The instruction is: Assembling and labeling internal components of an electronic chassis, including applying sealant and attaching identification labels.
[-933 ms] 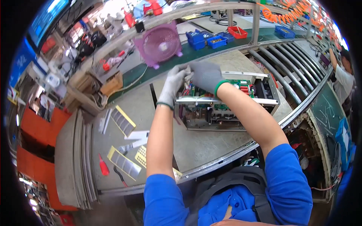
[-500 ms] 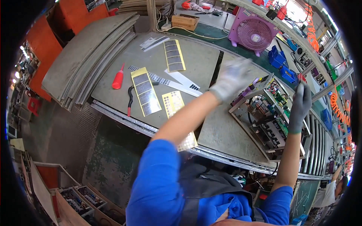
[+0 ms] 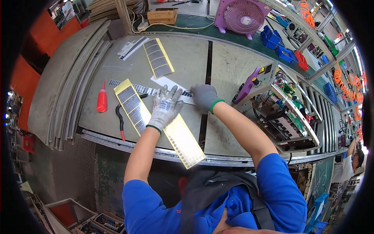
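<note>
My left hand, in a whitish glove with a dark cuff, lies flat with fingers spread over the label strips and sheets. Under it runs a white strip with dark labels. My right hand, in a grey glove with a green cuff, has its fingers closed at the right end of that strip; the fingertips are partly hidden. Beside the left hand lies a yellow-edged sheet of grey labels. A sheet of round stickers reaches past the table's front edge. Farther back is another yellow-edged label sheet.
An open electronic unit with circuit boards and a purple handle-like part stands at right, before a roller conveyor. Left are a red bottle, a black-and-red tool and stacked grey panels. A purple fan stands behind.
Both hands have left the electronic unit and come left to the labels. My left hand now rests flat; my right has closed at the strip's end. The view has turned rightward.
</note>
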Motion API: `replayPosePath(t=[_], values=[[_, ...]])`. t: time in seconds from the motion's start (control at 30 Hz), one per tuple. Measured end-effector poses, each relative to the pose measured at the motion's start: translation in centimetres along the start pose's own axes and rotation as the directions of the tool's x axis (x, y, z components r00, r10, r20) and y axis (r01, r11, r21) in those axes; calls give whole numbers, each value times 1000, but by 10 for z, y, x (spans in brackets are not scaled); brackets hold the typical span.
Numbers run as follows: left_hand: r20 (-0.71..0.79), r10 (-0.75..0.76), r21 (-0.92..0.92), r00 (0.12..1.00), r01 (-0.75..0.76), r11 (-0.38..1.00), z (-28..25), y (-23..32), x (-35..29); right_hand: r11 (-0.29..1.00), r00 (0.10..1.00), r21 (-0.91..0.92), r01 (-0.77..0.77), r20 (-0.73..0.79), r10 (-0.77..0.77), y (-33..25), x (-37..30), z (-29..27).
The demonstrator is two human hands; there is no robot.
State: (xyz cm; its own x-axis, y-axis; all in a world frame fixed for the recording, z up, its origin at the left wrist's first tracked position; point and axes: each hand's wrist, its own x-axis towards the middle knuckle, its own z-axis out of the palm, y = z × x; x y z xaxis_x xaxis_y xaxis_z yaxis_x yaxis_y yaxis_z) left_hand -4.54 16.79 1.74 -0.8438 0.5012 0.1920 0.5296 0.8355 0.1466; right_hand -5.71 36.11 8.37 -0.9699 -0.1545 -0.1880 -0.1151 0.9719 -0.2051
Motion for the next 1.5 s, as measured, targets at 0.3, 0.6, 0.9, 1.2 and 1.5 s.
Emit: replayPosePath(t=[0.3, 0.6, 0.9, 1.2, 1.5], values=[[25, -14, -21, 1000, 14, 1000, -5, -2, -3, 988, 992, -153, 24, 124, -4, -8, 10, -9], [20, -6, -9, 1000, 6, 1000, 0, -6, -7, 996, 998, -61, 58, 11, -58, -8, 4, 11], [-10, 58, -52, 998, -58, 997, -12, 8, 5, 709, 922, 675, 202, -376, 96, 28, -29, 19], [-131, 94, 256, 987, -58, 965, -11, 12, -13, 808, 464, 323, 492, -883, 71, 144, -395, -109], [-662, 309, -253, 683, -591, 766, -144, 344, 95, 241, 457, 651, 720, -706, 542, 348, -463, -50]])
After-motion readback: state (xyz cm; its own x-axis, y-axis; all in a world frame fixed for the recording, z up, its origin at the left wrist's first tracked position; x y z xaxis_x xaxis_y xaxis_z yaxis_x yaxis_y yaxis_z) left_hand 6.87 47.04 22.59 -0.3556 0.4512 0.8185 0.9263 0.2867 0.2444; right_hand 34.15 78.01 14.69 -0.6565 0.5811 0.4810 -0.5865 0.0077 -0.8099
